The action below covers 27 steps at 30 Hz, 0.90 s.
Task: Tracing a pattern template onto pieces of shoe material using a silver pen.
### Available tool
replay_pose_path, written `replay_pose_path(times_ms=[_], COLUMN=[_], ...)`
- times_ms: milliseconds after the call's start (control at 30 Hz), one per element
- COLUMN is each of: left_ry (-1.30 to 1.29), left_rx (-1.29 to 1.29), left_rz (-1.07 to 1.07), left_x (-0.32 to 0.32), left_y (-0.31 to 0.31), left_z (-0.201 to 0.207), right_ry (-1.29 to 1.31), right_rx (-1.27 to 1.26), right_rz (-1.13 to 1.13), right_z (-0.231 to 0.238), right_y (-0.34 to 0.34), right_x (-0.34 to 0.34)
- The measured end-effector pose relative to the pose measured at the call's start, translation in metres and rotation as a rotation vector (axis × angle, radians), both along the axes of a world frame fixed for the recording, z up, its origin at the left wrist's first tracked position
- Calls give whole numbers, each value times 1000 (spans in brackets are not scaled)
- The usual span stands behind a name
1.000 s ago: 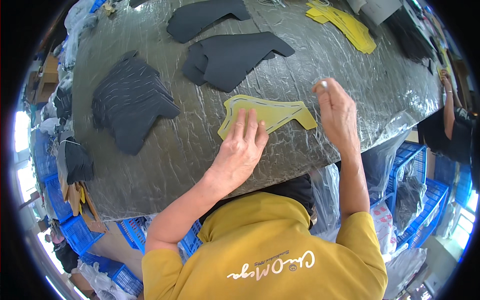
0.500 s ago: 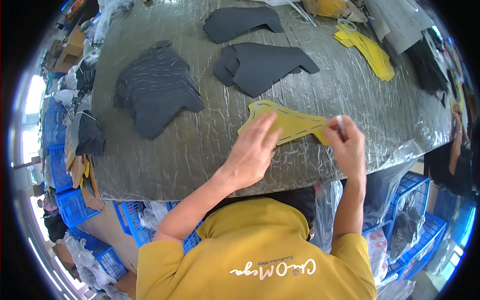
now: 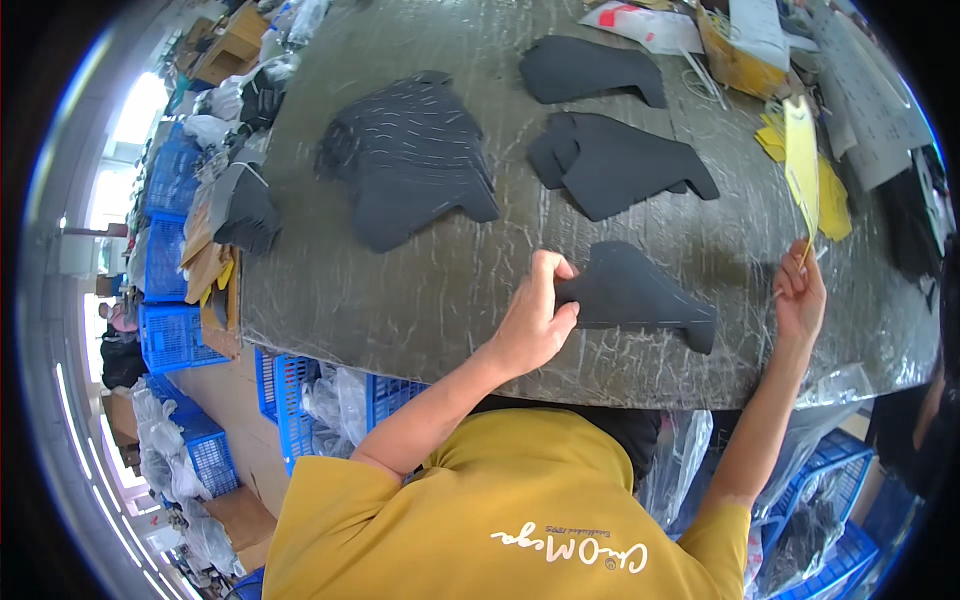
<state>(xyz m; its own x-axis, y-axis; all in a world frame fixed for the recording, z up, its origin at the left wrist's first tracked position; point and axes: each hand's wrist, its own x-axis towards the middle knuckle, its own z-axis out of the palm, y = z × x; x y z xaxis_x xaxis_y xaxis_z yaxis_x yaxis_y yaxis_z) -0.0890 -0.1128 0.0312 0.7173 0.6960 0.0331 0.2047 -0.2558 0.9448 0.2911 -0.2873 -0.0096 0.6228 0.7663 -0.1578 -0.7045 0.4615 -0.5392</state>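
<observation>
Dark cut piece in the left hand, yellow pattern in the right

The left hand (image 3: 536, 315) pinches the left end of a dark sheet piece (image 3: 640, 295), thumb on the near side and fingers on the far side. The piece lies on the worktop (image 3: 470, 290) close to its near edge, with pale marks along its lower side. The right hand (image 3: 803, 300) is closed on the lower end of a yellow pattern piece (image 3: 801, 165), which stands up in the grip, seen nearly edge-on. Whether those fingers hold anything more, I cannot tell.

The dark piece looks thin, light and soft, likely to bend if raised by one end, so a hold at its broad left side with support near the narrow right leg should suit it. The yellow pattern seems stiffer but springy, and is best taken flat by an end. The glossy worktop cover may let pieces slide, though its wrinkles could catch a corner.

A stretch of worktop separates the dark piece from the fanned dark pile (image 3: 405, 160) and the middle dark pile (image 3: 625, 165), giving room to move leftward. On the right, the yellow pile (image 3: 832, 205) and paper sheets (image 3: 870, 100) crowd the far side
</observation>
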Motion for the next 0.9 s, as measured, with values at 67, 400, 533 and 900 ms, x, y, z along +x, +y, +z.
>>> replay_pose_path(times_ms=[67,400,533,900], left_ry=[-42,344,507,455], left_rx=[-61,663,791,966], left_rz=[55,587,358,449], left_x=[-19,-140,-127,-83], left_y=[3,120,111,209], left_z=[7,9,-4,-24], right_ry=[-26,-189,-189,-251], right_rx=[-5,-197,-244,-294], right_rz=[19,9,-28,-34], right_z=[-7,-15,-14,0], right_y=[-6,-6,-3,-2], right_x=[3,3,0,-10])
